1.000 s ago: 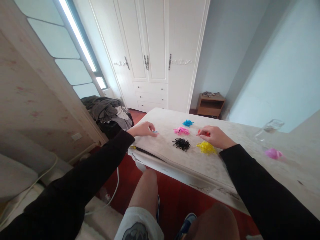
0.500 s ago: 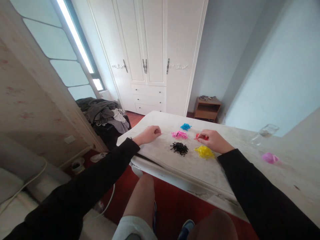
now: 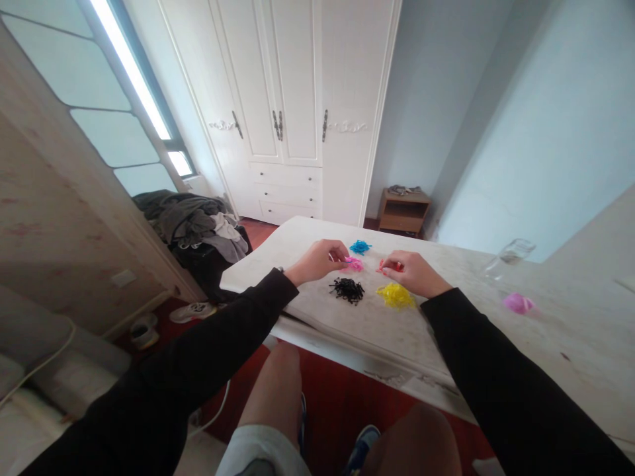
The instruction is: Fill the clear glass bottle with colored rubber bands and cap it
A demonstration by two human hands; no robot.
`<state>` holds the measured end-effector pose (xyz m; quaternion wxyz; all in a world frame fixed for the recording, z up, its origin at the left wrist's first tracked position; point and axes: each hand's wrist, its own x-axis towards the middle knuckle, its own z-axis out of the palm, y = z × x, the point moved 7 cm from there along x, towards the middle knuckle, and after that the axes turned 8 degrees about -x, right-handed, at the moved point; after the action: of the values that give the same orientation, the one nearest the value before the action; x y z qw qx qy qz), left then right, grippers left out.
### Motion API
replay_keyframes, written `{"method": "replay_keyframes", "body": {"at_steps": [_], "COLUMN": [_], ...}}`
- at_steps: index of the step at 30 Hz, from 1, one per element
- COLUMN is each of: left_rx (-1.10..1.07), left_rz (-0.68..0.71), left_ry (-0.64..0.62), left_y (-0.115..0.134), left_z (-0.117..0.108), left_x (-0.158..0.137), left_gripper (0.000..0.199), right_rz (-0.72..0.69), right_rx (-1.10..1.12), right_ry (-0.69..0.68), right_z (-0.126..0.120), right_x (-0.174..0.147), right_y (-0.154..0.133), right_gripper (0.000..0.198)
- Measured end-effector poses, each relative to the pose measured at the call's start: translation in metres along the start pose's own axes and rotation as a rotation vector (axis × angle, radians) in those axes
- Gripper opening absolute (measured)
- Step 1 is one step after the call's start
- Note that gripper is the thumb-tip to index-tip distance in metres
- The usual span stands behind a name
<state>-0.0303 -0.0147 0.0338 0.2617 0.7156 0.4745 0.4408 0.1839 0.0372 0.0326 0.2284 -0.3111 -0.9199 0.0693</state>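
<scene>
Handwork: we seem to be in the step of handling small coloured pieces, one hand at each of two piles.
Left hand (image 3: 323,259): our fingertips come close together at the pink pile (image 3: 355,265); we cannot tell whether they grip a piece.
Right hand (image 3: 415,272): our fingers curl narrow at the red pile (image 3: 380,268), partly hiding it; a firm hold we cannot confirm.
Pinch: the next move, we judge, calls for light fingertips, leaving neighbouring pieces undisturbed.
Piles: we count five on one table (image 3: 387,338), adding one blue pile (image 3: 360,247) farthest away, one black pile (image 3: 347,290) and one yellow pile (image 3: 395,297) nearer us.
Pieces: too small and tangled to count.
Right side: one clear jar (image 3: 510,258), one purple lump (image 3: 518,303).
</scene>
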Motion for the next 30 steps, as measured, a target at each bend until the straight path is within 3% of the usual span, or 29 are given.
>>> {"method": "replay_keyframes", "body": {"at_steps": [7, 12, 18, 25, 30], "left_rx": [-0.004, -0.008, 0.146, 0.311, 0.285], "left_rz": [0.059, 0.061, -0.012, -0.073, -0.080], "left_ry": [-0.002, 0.020, 0.118, 0.063, 0.055], "left_y": [0.022, 0.029, 0.012, -0.003, -0.004], "left_z": [0.013, 0.019, 0.009, 0.008, 0.004], "left_x": [0.002, 0.003, 0.019, 0.037, 0.041], "left_gripper": [0.012, 0.014, 0.011, 0.013, 0.011], "right_rz": [0.004, 0.008, -0.013, -0.040, -0.043], "right_rx": [0.023, 0.192, 0.111, 0.065, 0.051], "right_ry": [0.025, 0.019, 0.032, 0.045, 0.048], "right_z": [-0.004, -0.007, -0.007, -0.005, -0.005], "right_x": [0.000, -0.001, 0.000, 0.001, 0.001], "right_y": [-0.005, -0.016, -0.016, -0.013, -0.013], "right_gripper": [0.013, 0.026, 0.026, 0.020, 0.018]}}
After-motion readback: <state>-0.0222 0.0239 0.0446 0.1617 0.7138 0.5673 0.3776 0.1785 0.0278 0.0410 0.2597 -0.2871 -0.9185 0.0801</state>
